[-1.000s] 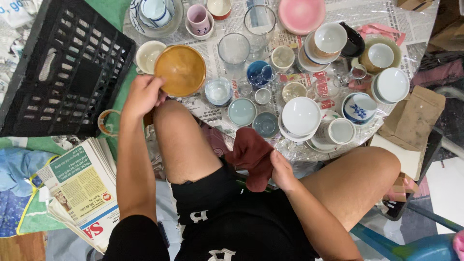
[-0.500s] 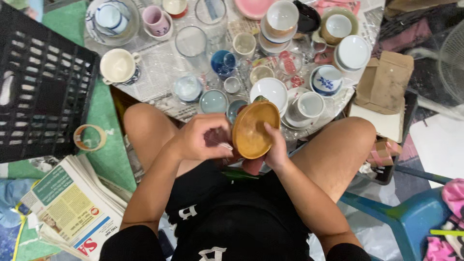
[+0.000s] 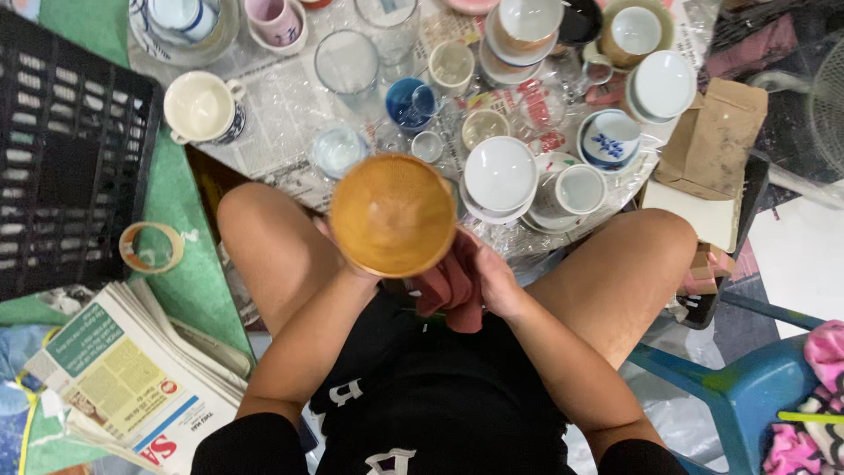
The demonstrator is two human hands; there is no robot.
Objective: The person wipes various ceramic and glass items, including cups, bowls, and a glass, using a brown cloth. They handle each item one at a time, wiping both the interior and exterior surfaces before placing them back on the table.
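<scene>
Above the person's lap, between the bare knees, a round orange-brown bowl (image 3: 393,214) is being held with its opening facing up toward the camera. The left hand (image 3: 345,255) is sitting under the bowl's left side and is mostly hidden by it; it is gripping the bowl from below, though its fingers cannot be made out. The right hand (image 3: 486,273) is closing on a dark red cloth (image 3: 450,286), bunched just beside the bowl's lower right rim and touching it.

Just beyond the bowl, the near edge of a low table covered in newspaper and clear plastic (image 3: 281,123) is carrying crowded crockery. A stack of white bowls (image 3: 499,176) and a white cup (image 3: 580,189) are standing at that near edge, right of the bowl. A small blue cup (image 3: 411,101) and a clear drinking glass (image 3: 347,66) are standing farther in, and a cream mug with a handle (image 3: 200,107) is sitting near the left edge. A white cup with blue painted flowers (image 3: 611,139) is standing toward the right edge.

Off the table to the left, a black plastic crate (image 3: 61,158) is resting on a green mat, with a roll of brown tape (image 3: 151,247) and a pile of folded newspapers (image 3: 123,378) lying below it.
</scene>
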